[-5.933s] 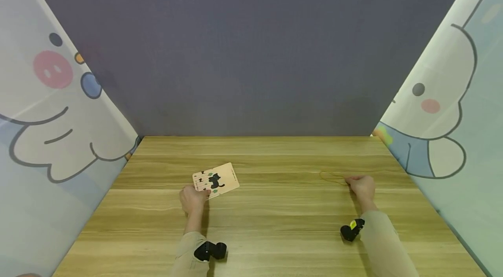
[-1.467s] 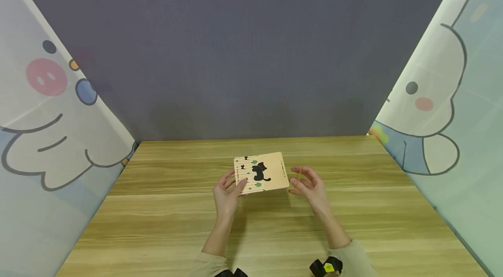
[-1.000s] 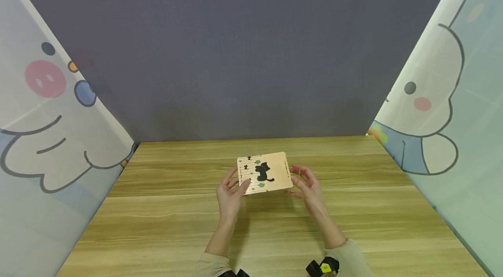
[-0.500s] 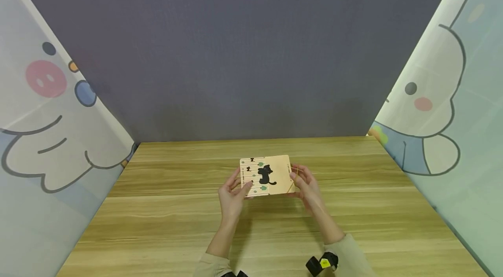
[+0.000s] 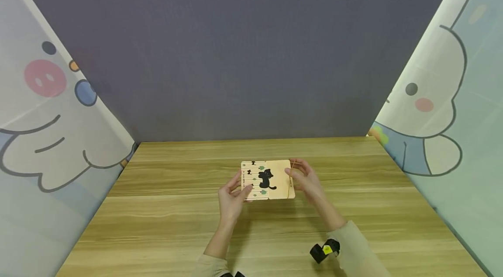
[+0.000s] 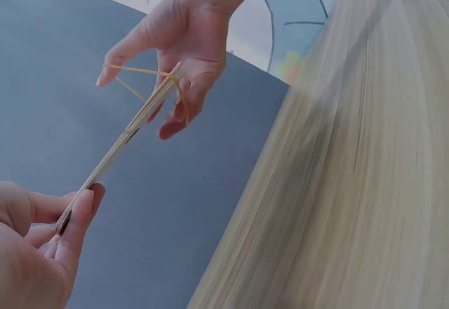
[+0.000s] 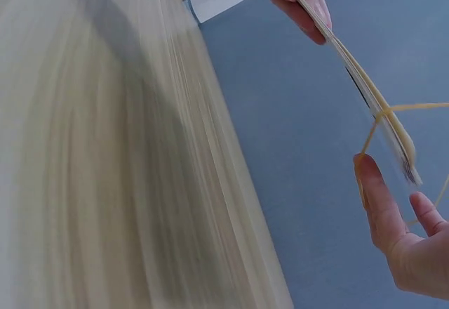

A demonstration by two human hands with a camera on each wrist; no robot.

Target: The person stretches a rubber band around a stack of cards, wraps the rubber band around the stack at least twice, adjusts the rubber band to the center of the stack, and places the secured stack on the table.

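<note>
A thin cream notebook (image 5: 280, 176) with a black cat on its cover is held up over the table. My left hand (image 5: 231, 200) grips its left end, thumb on the cover and fingers underneath, as the left wrist view also shows. Round the right end passes a thin yellow rubber band (image 6: 137, 68), crossing the cover near that edge. The right hand (image 5: 308, 183) holds the band stretched, one loop over the thumb tip and another over bent fingers. In the right wrist view the band (image 7: 421, 105) runs across the notebook's edge, with the fingertips spread away from the pages.
The wood-grain table (image 5: 157, 224) lies beneath both hands. A dark grey panel (image 5: 251, 58) rises at its back edge. Cartoon-printed curtains (image 5: 436, 146) flank the table on both sides. Black cameras (image 5: 325, 250) are strapped at the wrists.
The hands came together from opposite sides, bringing notebook and rubber band to the middle. The band, earlier apart at the right, has passed over the notebook's right end. The right thumb has moved left.
</note>
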